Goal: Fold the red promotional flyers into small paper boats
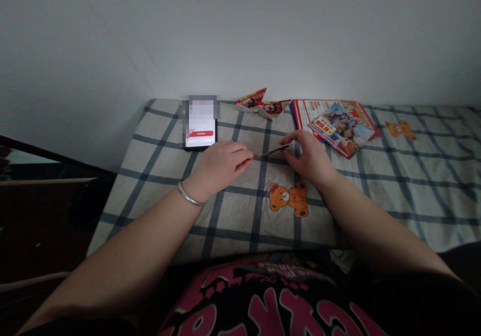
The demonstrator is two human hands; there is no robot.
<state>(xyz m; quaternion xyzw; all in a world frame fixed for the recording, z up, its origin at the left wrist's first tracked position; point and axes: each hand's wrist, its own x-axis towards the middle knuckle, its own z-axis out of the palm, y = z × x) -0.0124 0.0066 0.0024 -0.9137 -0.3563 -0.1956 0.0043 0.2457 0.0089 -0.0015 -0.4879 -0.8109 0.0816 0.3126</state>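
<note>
Between my two hands a thin piece of paper (271, 152) is held nearly edge-on, so its printed faces hardly show. My left hand (227, 164), with a silver bangle at the wrist, pinches its left end. The right end sits between the thumb and fingers of my right hand (308, 156). Just beyond the hands stands a folded paper shape (263, 106) in red and white print, with pointed ends. Right of it lies a pile of printed flyers (306, 113), with a colourful flyer (343, 130) askew on top.
A phone (201, 125) with a lit, partly blurred screen lies beyond my left hand. The checked cloth (233, 210) with bear prints covers the surface, which meets a pale wall (240, 35) at the back. The surface's left edge drops to a dark area.
</note>
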